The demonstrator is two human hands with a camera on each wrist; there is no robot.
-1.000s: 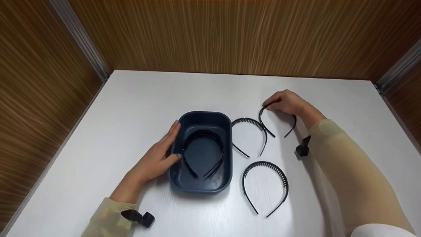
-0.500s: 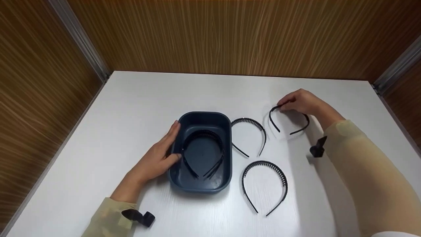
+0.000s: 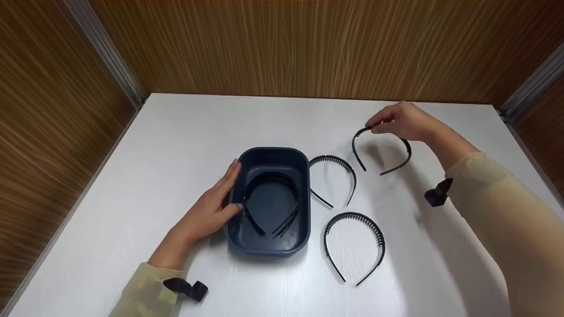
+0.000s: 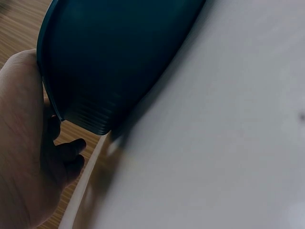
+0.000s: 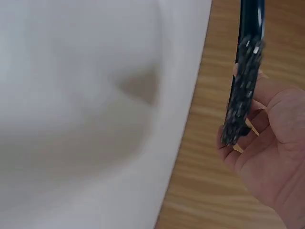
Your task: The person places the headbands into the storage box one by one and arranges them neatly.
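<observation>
My right hand (image 3: 398,121) pinches the top of a black toothed headband (image 3: 381,149) and holds it lifted above the white table (image 3: 176,127), at the right rear. In the right wrist view the headband (image 5: 245,71) hangs on edge against my fingers (image 5: 259,143). My left hand (image 3: 211,207) rests flat against the left wall of a dark blue tub (image 3: 304,198), seen close in the left wrist view as tub (image 4: 119,57) beside palm (image 4: 24,143). A black headband (image 3: 271,202) lies inside the tub.
Two more black toothed headbands lie on the table right of the tub, one near its rear corner (image 3: 337,178) and one nearer me (image 3: 354,246). Wood-grain walls (image 3: 286,48) enclose the table on three sides.
My right hand has raised the headband off the table and carried it back and to the right. The left hand and tub have stayed put.
</observation>
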